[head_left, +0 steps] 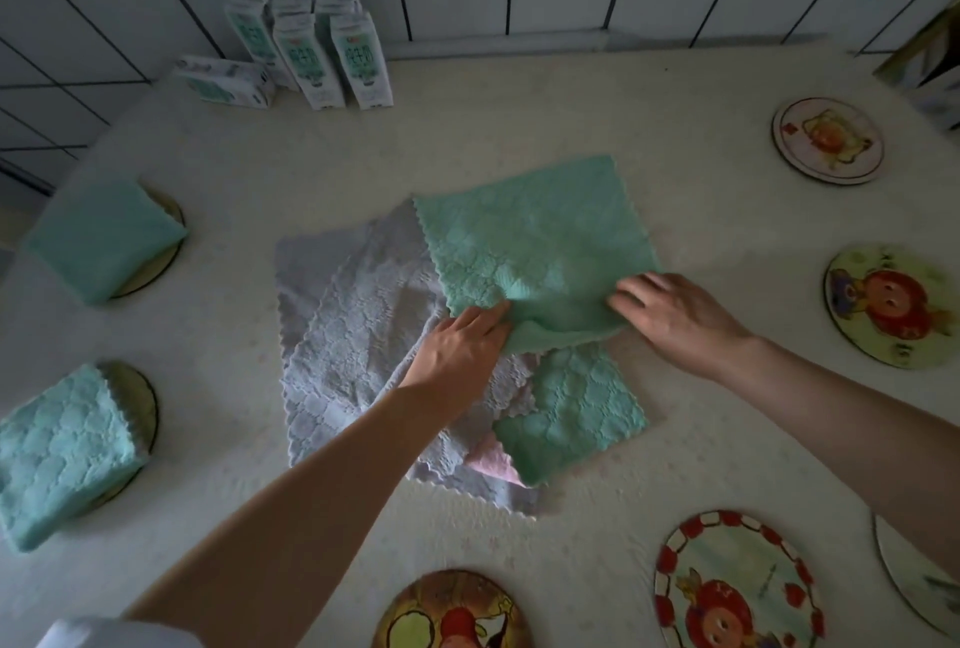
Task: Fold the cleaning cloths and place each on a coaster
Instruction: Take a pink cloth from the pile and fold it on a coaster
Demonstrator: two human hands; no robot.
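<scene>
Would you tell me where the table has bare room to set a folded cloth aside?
Bare table lies between the cartons and the far-right coaster, and left of the grey cloth. The centre pile is crowded.

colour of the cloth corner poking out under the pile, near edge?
Pink cloth corner, under the lavender-grey cloth; head view.

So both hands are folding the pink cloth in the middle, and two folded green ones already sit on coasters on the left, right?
Not quite. The head view shows both hands, left hand and right hand, folding a green cloth, not the pink one. The pink cloth only peeks out from under the pile. The rest holds: two folded green cloths sit on coasters at the left.
</scene>
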